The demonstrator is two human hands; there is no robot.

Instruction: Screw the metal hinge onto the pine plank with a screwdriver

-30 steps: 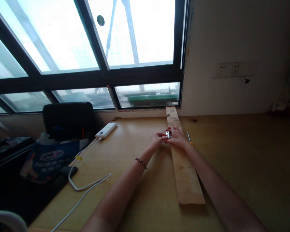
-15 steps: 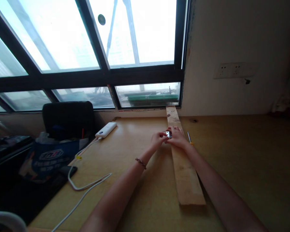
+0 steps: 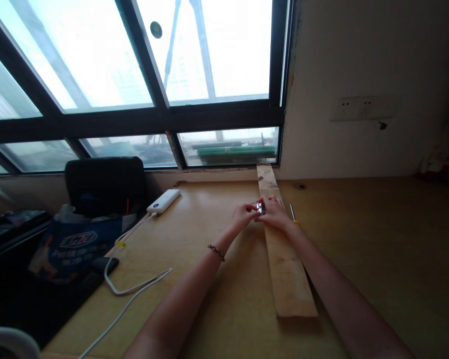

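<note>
A long wooden plank (image 3: 286, 269) lies on the yellow desk (image 3: 359, 259), running from the window sill towards me. My left hand (image 3: 242, 215) and my right hand (image 3: 275, 213) meet over the plank's far half. Both pinch a small shiny metal piece (image 3: 260, 208), which sits at the plank's left edge. The fingers of both hands are curled around it. A bead bracelet (image 3: 216, 252) is on my left wrist.
A screwdriver (image 3: 293, 214) lies just right of the plank. A white power bank (image 3: 163, 201) with a white cable (image 3: 134, 286) sits at the back left. A black chair (image 3: 105, 185) and a blue bag (image 3: 77, 244) stand left of the desk. Wall sockets (image 3: 355, 107) are on the right.
</note>
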